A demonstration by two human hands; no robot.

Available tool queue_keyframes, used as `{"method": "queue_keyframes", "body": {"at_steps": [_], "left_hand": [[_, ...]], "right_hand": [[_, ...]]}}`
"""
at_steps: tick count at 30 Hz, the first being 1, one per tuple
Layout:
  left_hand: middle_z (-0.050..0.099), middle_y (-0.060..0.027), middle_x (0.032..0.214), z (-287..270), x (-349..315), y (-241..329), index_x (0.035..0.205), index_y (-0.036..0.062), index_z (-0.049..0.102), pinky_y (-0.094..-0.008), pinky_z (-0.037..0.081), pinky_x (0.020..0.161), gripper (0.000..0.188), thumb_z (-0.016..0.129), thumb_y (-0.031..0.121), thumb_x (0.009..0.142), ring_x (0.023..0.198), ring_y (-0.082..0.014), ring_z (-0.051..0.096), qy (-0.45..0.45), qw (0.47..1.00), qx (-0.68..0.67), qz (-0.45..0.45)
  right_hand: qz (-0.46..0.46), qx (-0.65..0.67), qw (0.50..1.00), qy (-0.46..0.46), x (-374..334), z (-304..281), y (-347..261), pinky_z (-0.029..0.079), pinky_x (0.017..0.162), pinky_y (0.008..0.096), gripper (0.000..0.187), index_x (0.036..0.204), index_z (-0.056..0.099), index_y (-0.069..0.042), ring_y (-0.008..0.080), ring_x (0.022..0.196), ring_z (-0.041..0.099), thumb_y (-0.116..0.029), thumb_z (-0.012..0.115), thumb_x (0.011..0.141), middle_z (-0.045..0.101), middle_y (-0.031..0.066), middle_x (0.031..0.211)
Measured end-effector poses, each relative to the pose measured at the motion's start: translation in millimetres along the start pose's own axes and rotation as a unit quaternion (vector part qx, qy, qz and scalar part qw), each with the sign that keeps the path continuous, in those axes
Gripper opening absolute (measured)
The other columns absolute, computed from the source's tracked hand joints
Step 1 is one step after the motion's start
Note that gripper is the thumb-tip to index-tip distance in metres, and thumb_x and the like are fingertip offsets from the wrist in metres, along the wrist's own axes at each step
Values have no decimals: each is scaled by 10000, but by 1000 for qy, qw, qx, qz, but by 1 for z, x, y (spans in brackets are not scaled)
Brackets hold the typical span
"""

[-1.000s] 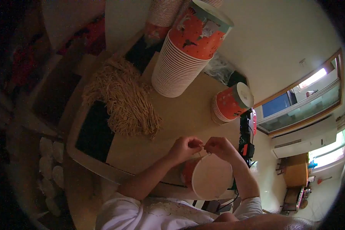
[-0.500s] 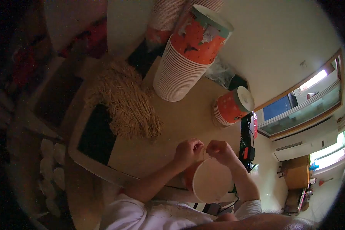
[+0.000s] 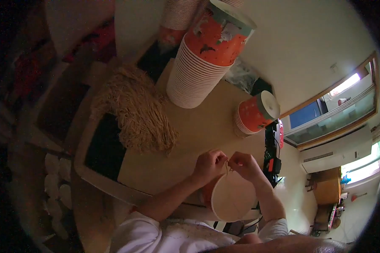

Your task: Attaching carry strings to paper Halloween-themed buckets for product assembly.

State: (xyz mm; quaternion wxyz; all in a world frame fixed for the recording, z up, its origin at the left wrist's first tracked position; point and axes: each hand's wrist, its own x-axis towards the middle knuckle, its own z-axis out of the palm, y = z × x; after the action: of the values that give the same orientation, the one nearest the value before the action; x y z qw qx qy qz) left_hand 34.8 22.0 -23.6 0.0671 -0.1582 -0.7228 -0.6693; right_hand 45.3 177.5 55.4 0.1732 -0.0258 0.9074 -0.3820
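Both hands meet above the far rim of a paper bucket that lies tipped toward me at the table's near edge, its pale inside showing and its orange outer wall on the left. A thin tan string runs between my fingertips and hangs over the rim. My left hand pinches the string from the left. From the right, my right hand pinches it too, fingers curled and nearly touching the left ones. How the string joins the bucket cannot be made out.
A bundle of tan strings lies on the table to the left. Beyond stands a tall stack of orange and white buckets, with a shorter stack at the right. A black device with a red part sits at the right edge.
My hands have drawn closer together, and the left has risen slightly. More of the string now shows over the bucket's opening. The whole view has shifted a little.
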Motion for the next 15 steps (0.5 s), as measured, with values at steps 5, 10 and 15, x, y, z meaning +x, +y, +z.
{"method": "queue_keyframes", "body": {"at_steps": [5,10,15], "left_hand": [[613,-35,735,-20,10,13,870,3,616,-260,473,606,169,578,165,841,659,-101,570,-181,931,-168,-269],[607,-27,730,-11,5,4,870,-5,614,-252,465,596,174,599,163,827,643,-91,556,-203,924,-171,-275],[607,-30,724,-12,8,2,840,1,608,-260,466,599,158,616,156,814,639,-95,555,-196,934,-163,-252]], "right_hand": [[1,56,998,3,-4,-6,0,440,591,254,79,756,597,-10,94,649,533,-79,596,794,599,32,689],[48,193,978,-54,3,-10,7,445,629,249,93,807,614,18,99,682,542,-49,551,815,605,33,726],[36,153,986,-52,16,-19,6,442,642,246,85,817,622,9,109,694,545,-55,570,796,604,37,744]]}}
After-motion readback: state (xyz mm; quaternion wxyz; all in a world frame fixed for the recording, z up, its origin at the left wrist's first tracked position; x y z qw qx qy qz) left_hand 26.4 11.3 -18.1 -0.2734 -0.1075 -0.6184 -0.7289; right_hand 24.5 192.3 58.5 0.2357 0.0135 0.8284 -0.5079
